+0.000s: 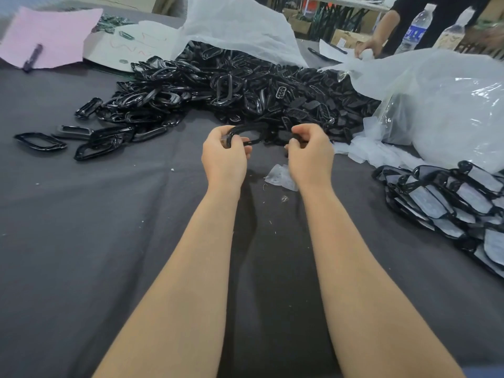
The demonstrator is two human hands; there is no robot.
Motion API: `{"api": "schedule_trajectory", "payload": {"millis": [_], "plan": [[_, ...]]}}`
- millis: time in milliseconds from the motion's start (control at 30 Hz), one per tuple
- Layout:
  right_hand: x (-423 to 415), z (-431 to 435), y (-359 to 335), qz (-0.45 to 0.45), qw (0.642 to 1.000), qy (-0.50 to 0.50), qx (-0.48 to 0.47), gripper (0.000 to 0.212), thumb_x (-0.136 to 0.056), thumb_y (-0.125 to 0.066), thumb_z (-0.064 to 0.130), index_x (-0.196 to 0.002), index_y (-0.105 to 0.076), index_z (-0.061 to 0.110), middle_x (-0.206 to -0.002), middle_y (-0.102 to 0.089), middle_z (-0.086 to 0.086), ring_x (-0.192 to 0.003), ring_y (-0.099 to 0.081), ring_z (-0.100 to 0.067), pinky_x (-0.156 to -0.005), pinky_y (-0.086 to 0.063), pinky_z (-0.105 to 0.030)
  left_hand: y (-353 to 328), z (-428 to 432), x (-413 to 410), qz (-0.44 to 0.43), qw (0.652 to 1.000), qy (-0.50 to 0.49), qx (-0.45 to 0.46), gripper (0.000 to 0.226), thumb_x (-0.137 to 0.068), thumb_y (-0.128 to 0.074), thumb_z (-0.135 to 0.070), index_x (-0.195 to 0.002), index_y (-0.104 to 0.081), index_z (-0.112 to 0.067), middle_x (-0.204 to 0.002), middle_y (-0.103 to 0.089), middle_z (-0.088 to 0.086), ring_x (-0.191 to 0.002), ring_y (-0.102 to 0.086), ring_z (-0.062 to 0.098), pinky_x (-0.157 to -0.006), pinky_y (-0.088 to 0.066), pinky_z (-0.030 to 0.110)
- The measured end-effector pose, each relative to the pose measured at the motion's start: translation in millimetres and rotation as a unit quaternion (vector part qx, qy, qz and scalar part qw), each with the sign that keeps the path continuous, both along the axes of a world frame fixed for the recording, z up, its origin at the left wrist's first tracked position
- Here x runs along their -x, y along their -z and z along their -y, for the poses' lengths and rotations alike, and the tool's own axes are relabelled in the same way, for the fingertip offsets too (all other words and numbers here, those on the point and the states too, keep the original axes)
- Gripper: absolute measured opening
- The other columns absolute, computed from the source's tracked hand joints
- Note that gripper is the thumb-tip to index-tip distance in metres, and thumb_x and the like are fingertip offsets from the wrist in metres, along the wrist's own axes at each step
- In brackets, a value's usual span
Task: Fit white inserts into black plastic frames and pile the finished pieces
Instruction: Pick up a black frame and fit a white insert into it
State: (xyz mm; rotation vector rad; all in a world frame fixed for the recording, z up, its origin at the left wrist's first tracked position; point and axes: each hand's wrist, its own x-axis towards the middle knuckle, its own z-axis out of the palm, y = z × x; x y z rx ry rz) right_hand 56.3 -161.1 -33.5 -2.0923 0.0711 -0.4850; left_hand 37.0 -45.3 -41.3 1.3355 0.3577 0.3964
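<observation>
Grey cloth (81, 241) runs open beside both forearms. Left hand (223, 156) grips a black frame (251, 129) by its end; right hand (311, 156) is curled, its hold hidden, so I cannot tell.

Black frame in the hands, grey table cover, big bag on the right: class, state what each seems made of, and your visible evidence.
Black frame: probably hard glossy plastic; bright highlights run along its rim.
Table cover: matt grey cloth, it seems; no shine, and specks of lint cling to it.
Bag: thin translucent plastic film; it crumples, glints, and shows dark contents dimly.
</observation>
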Motion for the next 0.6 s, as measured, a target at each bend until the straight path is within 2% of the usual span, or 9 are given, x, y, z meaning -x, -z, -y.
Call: {"api": "schedule_trajectory", "payload": {"millis": [67,167,400,600], "plan": [[3,3,-5,-0.016,0.985,-0.044,-0.165,0.021,-0.091,-0.050,-0.005,-0.108,-0.056,0.007,-0.090,-0.062,-0.003,-0.079,-0.066,-0.013,-0.081,-0.054,-0.028,0,1,0,0.000,1.000,0.009,-0.010,0.020,-0.097,-0.045,-0.004,-0.104,-0.052,-0.022,-0.080,-0.065,-0.004,-0.062,-0.060,0.003,-0.071,-0.056,0.024],[8,6,-6,-0.033,0.958,-0.092,-0.271,0.021,-0.091,-0.054,-0.006,-0.107,-0.056,0.008,-0.086,-0.062,-0.001,-0.071,-0.066,-0.006,-0.069,-0.054,-0.017,0,3,0,0.007,1.000,0.012,-0.027,0.021,-0.097,-0.045,-0.004,-0.103,-0.053,-0.023,-0.079,-0.065,-0.005,-0.062,-0.061,0.002,-0.076,-0.057,0.029],[15,3,-6,-0.044,0.941,-0.106,-0.319,0.011,-0.091,-0.057,-0.004,-0.092,-0.058,0.007,-0.080,-0.064,-0.005,-0.067,-0.067,-0.008,-0.069,-0.057,-0.018,1,5,0,0.017,0.999,0.019,-0.037,0.028,-0.097,-0.046,-0.003,-0.091,-0.049,-0.031,-0.085,-0.068,-0.004,-0.068,-0.066,0.004,-0.080,-0.058,0.031],[15,0,-5,-0.050,0.937,-0.101,-0.329,0.015,-0.092,-0.057,-0.001,-0.086,-0.054,0.012,-0.081,-0.063,-0.005,-0.071,-0.067,-0.012,-0.070,-0.057,-0.023,1,5,-2,0.025,0.999,0.022,-0.024,0.028,-0.098,-0.045,-0.002,-0.091,-0.048,-0.030,-0.087,-0.068,-0.002,-0.067,-0.068,0.003,-0.075,-0.057,0.026]]}}
